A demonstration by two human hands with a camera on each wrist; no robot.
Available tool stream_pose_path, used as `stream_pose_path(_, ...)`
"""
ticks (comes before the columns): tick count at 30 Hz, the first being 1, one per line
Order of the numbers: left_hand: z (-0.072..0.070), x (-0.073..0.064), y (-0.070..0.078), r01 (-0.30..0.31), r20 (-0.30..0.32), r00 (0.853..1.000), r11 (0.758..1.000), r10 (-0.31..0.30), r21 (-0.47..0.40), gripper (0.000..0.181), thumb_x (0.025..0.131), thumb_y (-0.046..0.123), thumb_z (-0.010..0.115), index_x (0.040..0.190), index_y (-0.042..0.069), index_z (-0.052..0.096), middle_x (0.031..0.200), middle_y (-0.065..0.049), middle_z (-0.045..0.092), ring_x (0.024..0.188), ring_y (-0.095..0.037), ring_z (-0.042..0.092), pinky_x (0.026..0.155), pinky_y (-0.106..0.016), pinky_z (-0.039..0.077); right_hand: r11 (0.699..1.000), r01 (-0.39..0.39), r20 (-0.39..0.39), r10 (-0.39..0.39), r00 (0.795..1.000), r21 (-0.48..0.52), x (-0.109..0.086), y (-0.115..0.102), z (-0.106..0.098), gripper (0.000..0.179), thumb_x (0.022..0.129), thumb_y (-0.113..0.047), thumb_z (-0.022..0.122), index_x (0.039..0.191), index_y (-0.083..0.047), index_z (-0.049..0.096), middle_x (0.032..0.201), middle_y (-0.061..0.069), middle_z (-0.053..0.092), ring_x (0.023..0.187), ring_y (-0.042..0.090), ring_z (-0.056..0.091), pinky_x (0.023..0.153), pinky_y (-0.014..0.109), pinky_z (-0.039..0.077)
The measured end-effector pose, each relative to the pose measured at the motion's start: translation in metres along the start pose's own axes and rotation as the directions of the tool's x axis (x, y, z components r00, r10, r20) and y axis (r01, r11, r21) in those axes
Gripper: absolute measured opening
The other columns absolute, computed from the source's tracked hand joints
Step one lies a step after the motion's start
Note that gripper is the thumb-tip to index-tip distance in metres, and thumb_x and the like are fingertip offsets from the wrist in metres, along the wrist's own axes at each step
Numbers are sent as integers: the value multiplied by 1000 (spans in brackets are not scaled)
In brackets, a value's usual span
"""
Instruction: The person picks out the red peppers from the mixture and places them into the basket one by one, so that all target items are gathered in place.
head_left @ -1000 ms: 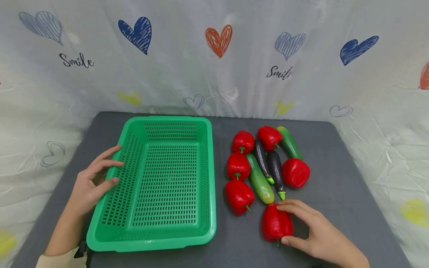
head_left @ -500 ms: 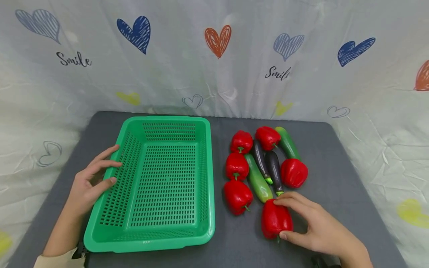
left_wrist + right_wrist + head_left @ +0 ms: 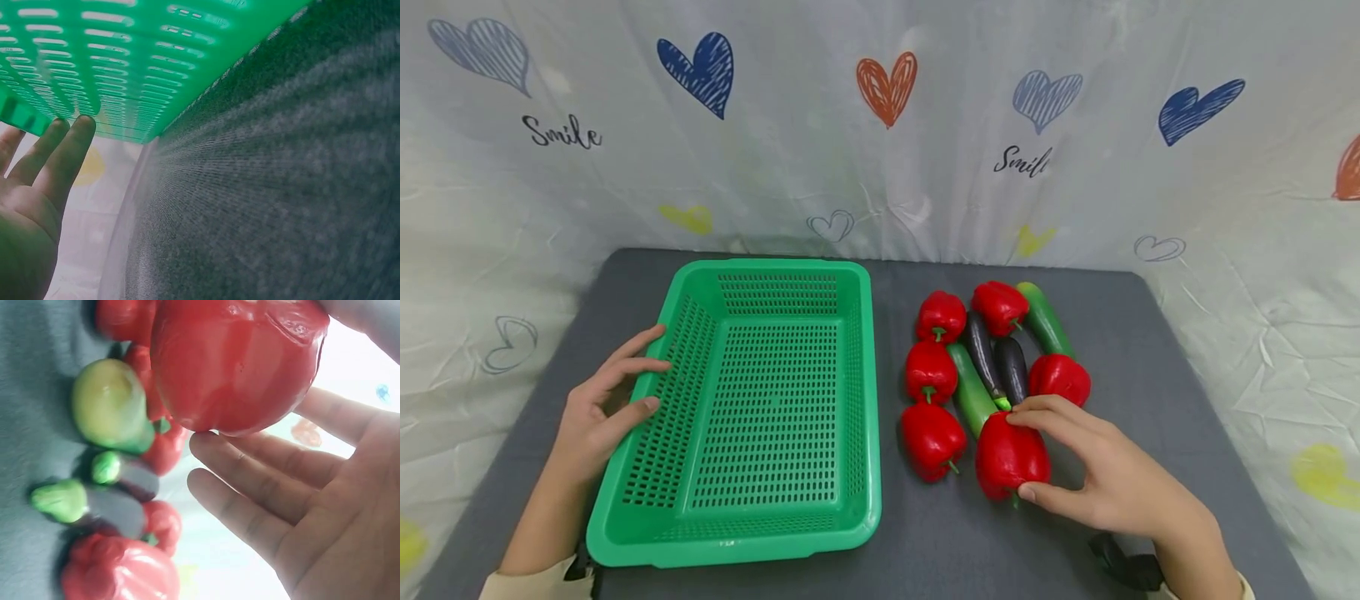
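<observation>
At the near edge, a beige sleeve [image 3: 538,586] is showing below the left forearm and a black device [image 3: 1123,567] is sitting by the right wrist. The right hand [image 3: 1105,471] is pinching a red pepper [image 3: 1011,458] between thumb and fingertips, so its grip is grasping; the pepper's stem is pointing toward the person, and in the right wrist view the pepper is hanging clear of the grey worktop [image 3: 940,550]. The left hand [image 3: 597,421] is resting its fairly straight fingers and thumb against the left side of a green basket [image 3: 737,546], its grip lying loose rather than clenched. To the right of the basket, three more peppers are lining up away from the person: the near pepper [image 3: 933,442], the middle pepper [image 3: 931,372] and the back pepper [image 3: 942,315]. Beside them, a long green vegetable [image 3: 972,390] is lying with its near end hidden behind the held pepper, next to two dark eggplants [image 3: 981,350]. On their right, another pepper [image 3: 1060,377] is lying near a second green vegetable [image 3: 1047,321], while the farthest pepper [image 3: 1000,308] is sitting behind the eggplants. Beyond the worktop, a pale curtain [image 3: 955,50] is hanging, showing hearts and "Smile" lettering.
</observation>
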State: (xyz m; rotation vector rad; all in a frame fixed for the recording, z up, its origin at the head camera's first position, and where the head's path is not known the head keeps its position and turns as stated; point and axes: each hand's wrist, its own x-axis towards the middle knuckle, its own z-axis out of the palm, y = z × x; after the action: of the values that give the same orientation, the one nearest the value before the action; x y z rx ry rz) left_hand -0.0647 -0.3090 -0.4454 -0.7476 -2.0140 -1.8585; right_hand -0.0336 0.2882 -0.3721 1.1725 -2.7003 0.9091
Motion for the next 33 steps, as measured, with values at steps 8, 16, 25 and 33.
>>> stream_pose_path(8, 3, -2, -2, -2, 6, 1000, 1000, 2, -25, 44, 85, -34, 49, 127, -26, 60, 169, -30, 39, 163, -29, 30, 123, -25, 32, 998, -42, 31, 43, 999, -36, 16, -6, -10, 73, 83, -28, 96, 148, -26, 63, 147, -9, 59, 131, 11, 58, 99, 22, 54)
stream_pose_path(16, 2, -1, -1, 2, 5, 1000, 1000, -2, 15, 44, 86, -32, 48, 127, -25, 61, 169, -28, 40, 163, -28, 31, 124, -24, 30, 998, -18, 22, 19, 1000, -58, 38, -13, -9, 72, 85, -36, 95, 149, -26, 63, 150, -9, 58, 132, 11, 58, 97, 27, 57)
stream_pose_path(25, 1, -3, 0, 8, 18, 1000, 999, -9, 40, 43, 88, -31, 48, 128, -24, 60, 170, -27, 38, 164, -27, 28, 123, -23, 30, 1000, 11, -21, -11, 1000, -25, 71, -22, 2, 71, 86, -37, 93, 148, -22, 63, 150, -8, 58, 133, 11, 58, 96, 36, 60)
stream_pose_path(33, 2, -2, -1, 7, 11, 1000, 1000, -7, 29, 43, 88, -31, 47, 128, -24, 60, 170, -27, 38, 164, -27, 27, 123, -23, 31, 1000, 14, -81, -13, 997, 11, 96, -29, 15, 71, 86, -35, 93, 148, -20, 63, 150, -4, 58, 137, 15, 56, 96, 43, 61)
